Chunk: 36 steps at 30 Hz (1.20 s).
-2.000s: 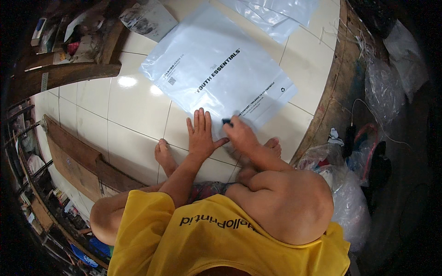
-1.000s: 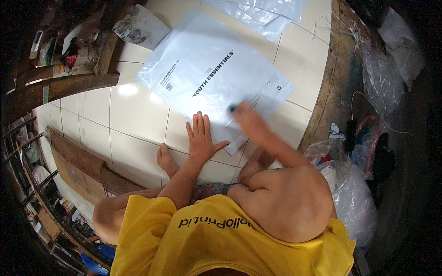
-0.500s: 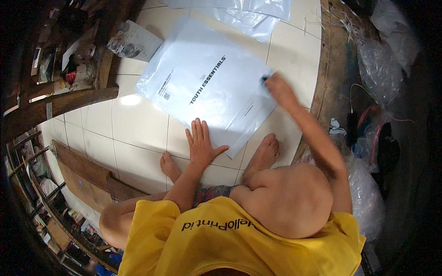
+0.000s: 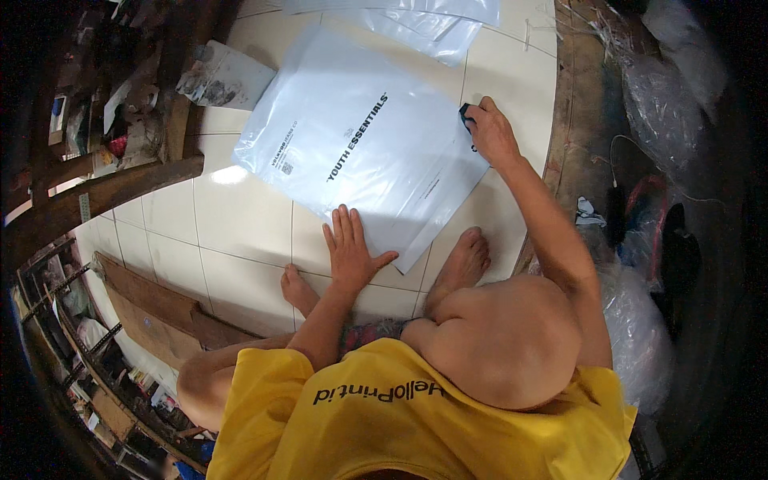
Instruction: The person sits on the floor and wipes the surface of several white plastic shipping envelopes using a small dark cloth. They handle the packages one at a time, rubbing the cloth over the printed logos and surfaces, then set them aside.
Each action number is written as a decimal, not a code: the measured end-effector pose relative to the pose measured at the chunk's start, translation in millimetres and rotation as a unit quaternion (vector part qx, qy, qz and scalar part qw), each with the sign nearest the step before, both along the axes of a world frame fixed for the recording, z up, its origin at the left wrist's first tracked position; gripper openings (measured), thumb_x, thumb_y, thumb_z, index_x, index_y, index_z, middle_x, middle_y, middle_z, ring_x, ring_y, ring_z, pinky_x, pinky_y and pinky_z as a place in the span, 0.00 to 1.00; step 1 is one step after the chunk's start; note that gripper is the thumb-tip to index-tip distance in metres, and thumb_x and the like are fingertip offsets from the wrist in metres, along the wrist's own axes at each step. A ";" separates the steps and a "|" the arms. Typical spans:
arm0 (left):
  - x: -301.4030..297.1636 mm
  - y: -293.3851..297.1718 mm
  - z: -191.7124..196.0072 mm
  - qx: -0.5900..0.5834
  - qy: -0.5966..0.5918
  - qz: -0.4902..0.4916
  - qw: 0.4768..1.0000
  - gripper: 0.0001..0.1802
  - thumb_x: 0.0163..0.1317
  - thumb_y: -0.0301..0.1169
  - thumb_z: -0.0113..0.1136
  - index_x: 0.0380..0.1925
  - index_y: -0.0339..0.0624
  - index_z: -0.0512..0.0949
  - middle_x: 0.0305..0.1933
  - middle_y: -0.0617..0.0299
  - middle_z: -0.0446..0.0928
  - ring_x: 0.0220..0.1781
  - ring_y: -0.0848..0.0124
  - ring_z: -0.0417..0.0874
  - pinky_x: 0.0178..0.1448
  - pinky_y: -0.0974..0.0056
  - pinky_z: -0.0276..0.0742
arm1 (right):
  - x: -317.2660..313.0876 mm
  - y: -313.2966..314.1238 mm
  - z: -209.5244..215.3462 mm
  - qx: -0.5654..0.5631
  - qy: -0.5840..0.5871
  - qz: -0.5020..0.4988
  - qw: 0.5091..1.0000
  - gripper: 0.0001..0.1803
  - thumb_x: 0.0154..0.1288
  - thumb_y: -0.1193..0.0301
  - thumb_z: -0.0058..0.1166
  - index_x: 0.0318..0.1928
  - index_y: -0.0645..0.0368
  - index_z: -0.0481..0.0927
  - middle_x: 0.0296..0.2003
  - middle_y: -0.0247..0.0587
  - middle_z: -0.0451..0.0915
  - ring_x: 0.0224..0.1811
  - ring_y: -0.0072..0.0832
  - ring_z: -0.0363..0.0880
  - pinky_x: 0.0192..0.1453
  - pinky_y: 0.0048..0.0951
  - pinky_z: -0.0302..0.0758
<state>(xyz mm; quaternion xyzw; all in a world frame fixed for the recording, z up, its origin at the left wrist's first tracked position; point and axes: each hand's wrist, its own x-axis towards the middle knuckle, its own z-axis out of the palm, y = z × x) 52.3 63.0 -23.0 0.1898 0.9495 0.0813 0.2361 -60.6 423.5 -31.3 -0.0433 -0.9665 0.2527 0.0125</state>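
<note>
A large pale plastic bag with black print lies flat and tilted on the tiled floor in front of me. My left hand rests palm down on its near edge, fingers spread and thumb out to the right, holding nothing. At the bag's right edge, my right hand closes around a small dark blue-black thing that looks like a wad of cloth. Most of that thing is hidden by the fingers, so its kind is unclear.
More clear plastic bags lie at the far edge. A smudged whitish container stands left of the printed bag, near a dark wooden frame. To the right are a wooden board and bundles of clear plastic wrap. My bare feet flank the bag's near corner.
My right hand has shifted slightly along the bag's right edge, and more of the dark thing shows. The left hand stays in place on the bag.
</note>
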 end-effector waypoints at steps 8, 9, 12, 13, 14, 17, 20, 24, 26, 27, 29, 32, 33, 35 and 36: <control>7.6 -4.8 -16.1 -0.008 0.038 -0.022 0.999 0.72 0.50 0.74 0.60 0.74 0.22 0.45 0.80 0.30 0.39 0.83 0.41 0.36 0.81 0.36 0.30 | 108.0 -160.6 18.9 -0.189 -0.239 0.187 0.934 0.12 0.71 0.67 0.46 0.43 0.62 0.77 0.44 0.55 0.77 0.46 0.54 0.77 0.55 0.53 0.73; 3.3 -3.1 -14.3 -0.012 0.033 -0.022 0.999 0.72 0.50 0.74 0.60 0.74 0.22 0.45 0.80 0.30 0.39 0.83 0.41 0.36 0.81 0.37 0.30 | 120.8 -161.4 3.6 -0.164 -0.161 0.239 0.944 0.12 0.71 0.66 0.46 0.43 0.63 0.77 0.44 0.56 0.77 0.46 0.55 0.77 0.55 0.53 0.72; 7.8 -7.3 -8.1 -0.022 0.011 -0.016 1.000 0.73 0.49 0.74 0.61 0.74 0.22 0.44 0.80 0.30 0.38 0.83 0.41 0.36 0.81 0.37 0.30 | 109.6 -123.8 -17.0 -0.176 -0.163 0.151 0.959 0.11 0.68 0.67 0.49 0.40 0.63 0.77 0.43 0.55 0.76 0.46 0.53 0.77 0.54 0.52 0.73; 4.8 -4.0 -10.8 -0.022 0.017 -0.022 0.999 0.73 0.49 0.74 0.61 0.74 0.22 0.44 0.80 0.30 0.38 0.83 0.41 0.35 0.81 0.37 0.30 | 105.7 -101.0 -34.5 -0.112 0.008 0.108 0.988 0.08 0.62 0.75 0.54 0.42 0.62 0.75 0.41 0.51 0.73 0.45 0.49 0.76 0.48 0.47 0.75; 5.1 -5.7 -7.8 -0.023 0.009 -0.014 1.000 0.73 0.49 0.74 0.62 0.74 0.22 0.44 0.80 0.30 0.38 0.83 0.41 0.35 0.81 0.37 0.30 | 81.2 -76.6 -19.2 -0.121 0.011 0.079 0.989 0.09 0.62 0.77 0.54 0.42 0.65 0.77 0.39 0.51 0.73 0.44 0.49 0.76 0.48 0.47 0.75; 1.2 -0.7 -2.2 -0.007 -0.008 -0.003 1.000 0.73 0.48 0.73 0.63 0.74 0.22 0.44 0.80 0.30 0.37 0.83 0.41 0.35 0.81 0.37 0.30 | 40.0 2.9 -26.2 -0.063 -0.019 -0.063 0.996 0.07 0.63 0.77 0.56 0.42 0.63 0.79 0.38 0.51 0.73 0.42 0.48 0.76 0.48 0.46 0.75; -3.0 -1.2 3.4 -0.001 -0.014 0.002 1.000 0.73 0.48 0.72 0.63 0.74 0.22 0.44 0.80 0.29 0.37 0.83 0.41 0.35 0.81 0.37 0.30 | 22.4 25.5 1.2 -0.001 -0.020 0.000 1.000 0.07 0.63 0.77 0.56 0.42 0.59 0.81 0.39 0.50 0.74 0.41 0.49 0.77 0.47 0.45 0.76; 1.5 -2.4 -8.9 0.001 0.017 -0.005 1.000 0.73 0.48 0.72 0.63 0.74 0.21 0.44 0.80 0.29 0.38 0.83 0.40 0.36 0.81 0.36 0.31 | 77.9 -82.5 -18.2 -0.055 0.087 0.189 0.977 0.06 0.67 0.75 0.51 0.40 0.63 0.79 0.42 0.49 0.75 0.43 0.45 0.78 0.49 0.44 0.76; 6.0 -4.8 -11.0 0.005 0.025 -0.014 1.000 0.73 0.48 0.72 0.63 0.74 0.21 0.44 0.80 0.29 0.38 0.83 0.40 0.36 0.81 0.36 0.32 | 117.6 -145.8 14.5 -0.178 -0.091 0.191 0.961 0.05 0.69 0.75 0.49 0.38 0.62 0.77 0.41 0.49 0.74 0.45 0.45 0.76 0.51 0.43 0.75; 4.6 -5.2 -10.4 0.003 0.021 -0.016 1.000 0.73 0.49 0.72 0.63 0.74 0.21 0.44 0.80 0.29 0.38 0.83 0.40 0.36 0.81 0.36 0.32 | 128.0 -155.0 4.5 -0.108 -0.063 0.310 0.943 0.05 0.69 0.74 0.49 0.38 0.63 0.76 0.40 0.49 0.73 0.45 0.44 0.75 0.52 0.43 0.74; 0.2 -5.7 -12.0 0.007 0.027 -0.018 0.999 0.73 0.49 0.72 0.63 0.74 0.21 0.44 0.80 0.29 0.38 0.83 0.40 0.37 0.81 0.37 0.32 | 125.8 -135.4 -22.8 -0.093 -0.058 0.248 0.962 0.05 0.67 0.74 0.50 0.37 0.63 0.76 0.40 0.49 0.73 0.44 0.44 0.76 0.50 0.42 0.75; 4.2 -7.8 -7.2 0.006 0.027 -0.017 0.999 0.73 0.49 0.72 0.63 0.74 0.21 0.44 0.80 0.30 0.39 0.83 0.40 0.37 0.81 0.37 0.33 | 89.8 -71.6 -17.6 -0.040 0.058 0.115 0.991 0.04 0.65 0.77 0.51 0.39 0.63 0.77 0.38 0.49 0.72 0.40 0.44 0.76 0.43 0.43 0.76; 4.3 -7.6 -4.1 0.000 0.020 -0.015 1.000 0.73 0.49 0.72 0.63 0.74 0.21 0.44 0.80 0.30 0.39 0.83 0.39 0.38 0.81 0.37 0.33 | 72.6 -45.7 -9.7 -0.009 0.029 0.071 0.997 0.05 0.64 0.78 0.54 0.40 0.63 0.78 0.37 0.48 0.72 0.41 0.45 0.77 0.44 0.43 0.76; 0.9 -3.3 -1.5 -0.001 0.011 -0.015 1.000 0.72 0.49 0.71 0.64 0.74 0.21 0.44 0.80 0.29 0.39 0.83 0.39 0.38 0.81 0.37 0.33 | 43.1 4.1 -4.0 0.005 -0.019 -0.026 0.999 0.07 0.62 0.77 0.53 0.41 0.62 0.79 0.40 0.53 0.74 0.45 0.48 0.79 0.49 0.46 0.78; 0.2 -2.6 -1.1 0.000 0.007 -0.014 1.000 0.72 0.49 0.71 0.64 0.74 0.21 0.44 0.80 0.29 0.39 0.83 0.39 0.38 0.81 0.37 0.34 | 36.6 15.3 2.6 -0.004 -0.026 -0.034 0.999 0.07 0.62 0.77 0.53 0.41 0.62 0.79 0.40 0.53 0.74 0.44 0.48 0.79 0.48 0.46 0.78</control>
